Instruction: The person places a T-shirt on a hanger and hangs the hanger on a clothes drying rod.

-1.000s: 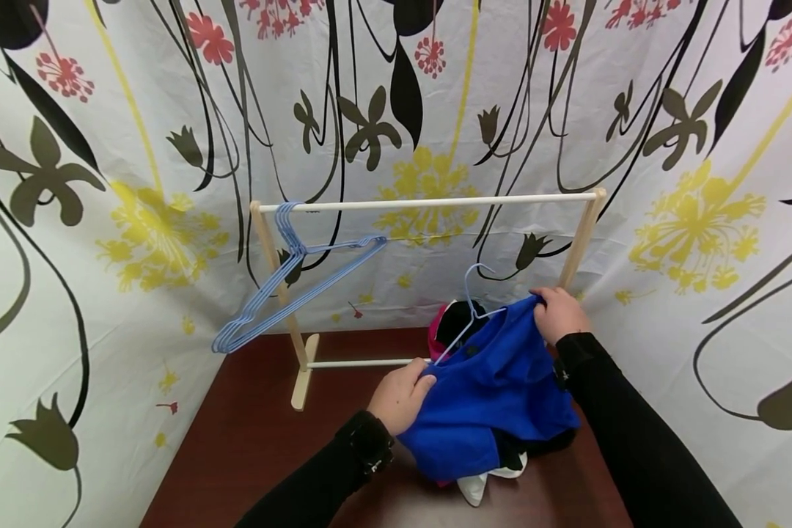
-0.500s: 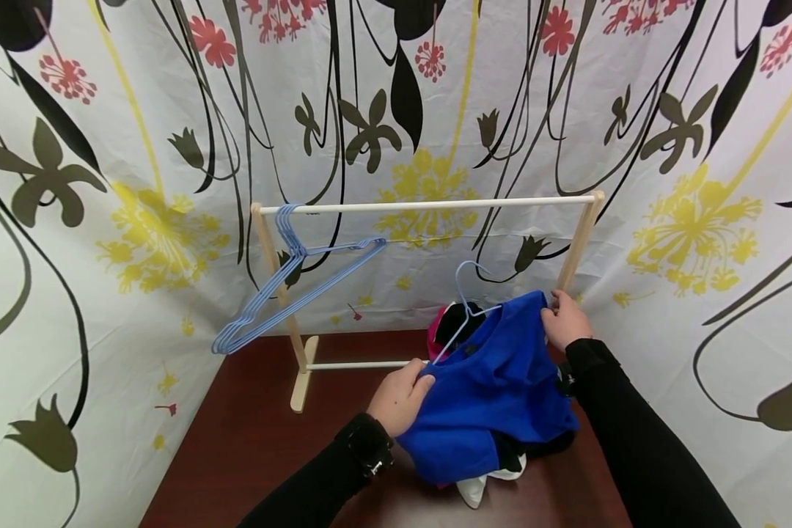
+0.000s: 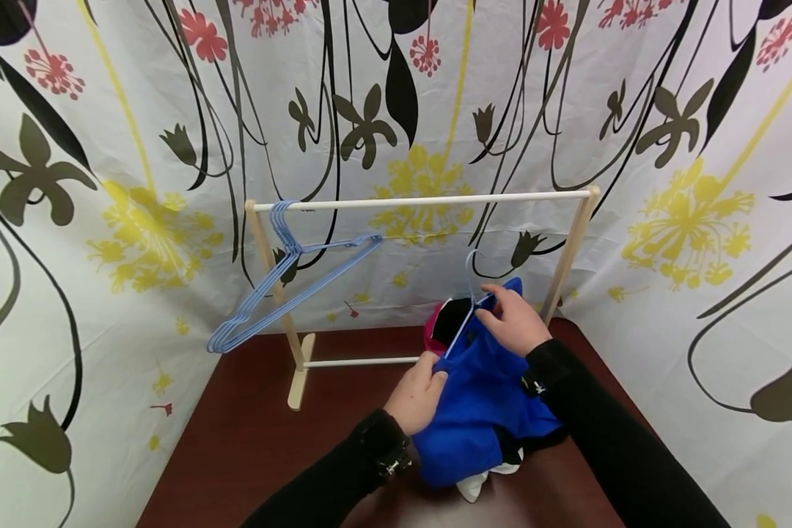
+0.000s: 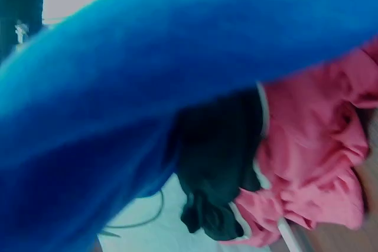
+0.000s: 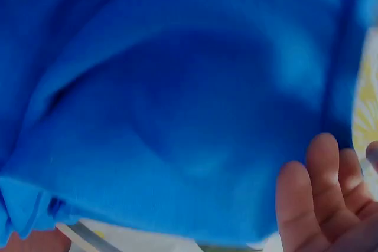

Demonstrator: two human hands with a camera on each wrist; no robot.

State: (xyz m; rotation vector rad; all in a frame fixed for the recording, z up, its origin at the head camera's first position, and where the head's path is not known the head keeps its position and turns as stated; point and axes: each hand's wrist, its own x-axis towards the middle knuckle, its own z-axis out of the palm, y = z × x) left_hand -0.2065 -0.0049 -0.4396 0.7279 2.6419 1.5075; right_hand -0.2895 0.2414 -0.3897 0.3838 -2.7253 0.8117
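A blue garment (image 3: pixel 458 418), draped over a light-blue hanger (image 3: pixel 458 336), hangs in front of the rack's right half. My left hand (image 3: pixel 416 396) pinches its left shoulder together with the hanger's end. At the hanger's neck is my right hand (image 3: pixel 513 323), thumb and index finger spread apart. In the right wrist view that hand's fingers (image 5: pixel 323 175) look fairly straight beside the blue cloth (image 5: pixel 177 146). Blue cloth (image 4: pixel 177 45) fills much of the left wrist view and hides my left fingers there.
The rack (image 3: pixel 422 200) has a white top bar and wooden posts. Several blue hangers (image 3: pixel 290 293) hang at its left end. A black garment (image 4: pixel 218 157) and a pink garment (image 4: pixel 313 140) lie behind the blue one on the dark red table (image 3: pixel 237 440). A flowered curtain surrounds everything.
My right hand has left the garment's right shoulder and moved left to the hanger's neck. My left hand has shifted slightly right, keeping its pinch.
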